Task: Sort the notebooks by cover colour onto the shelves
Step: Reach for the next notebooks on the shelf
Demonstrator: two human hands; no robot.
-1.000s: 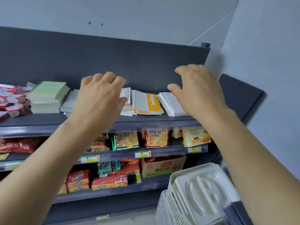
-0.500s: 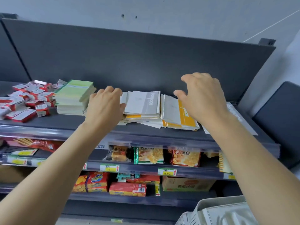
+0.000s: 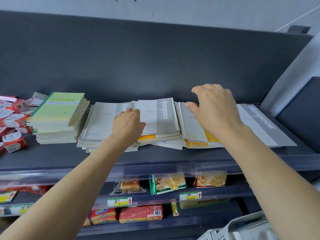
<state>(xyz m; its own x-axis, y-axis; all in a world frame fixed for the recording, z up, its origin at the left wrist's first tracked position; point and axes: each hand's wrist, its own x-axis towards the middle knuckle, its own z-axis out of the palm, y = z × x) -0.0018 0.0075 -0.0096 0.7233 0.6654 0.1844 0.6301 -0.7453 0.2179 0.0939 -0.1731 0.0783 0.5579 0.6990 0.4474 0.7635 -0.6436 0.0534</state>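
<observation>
shelf: a dark grey top shelf [image 3: 52, 158] is seen across mid-frame, backed by a dark panel.
notebooks: a green stack [image 3: 57, 118] is set at centre left; grey-covered piles [image 3: 102, 122] and yellow-banded notebooks [image 3: 195, 142] are spread at centre.
left hand [image 3: 128, 123]: laid on the grey-covered piles, fingertips hidden; grip cannot be told.
right hand [image 3: 214, 110]: held over the yellow-banded notebooks, grip apart, nothing held.
left edge: red packets [image 3: 13, 129] are heaped.

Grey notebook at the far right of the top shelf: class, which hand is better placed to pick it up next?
Probably the right hand: it is above the orange-banded pile next to that grey notebook, fingers spread, apparently empty. The left hand rests on the middle pile, farther away.
</observation>
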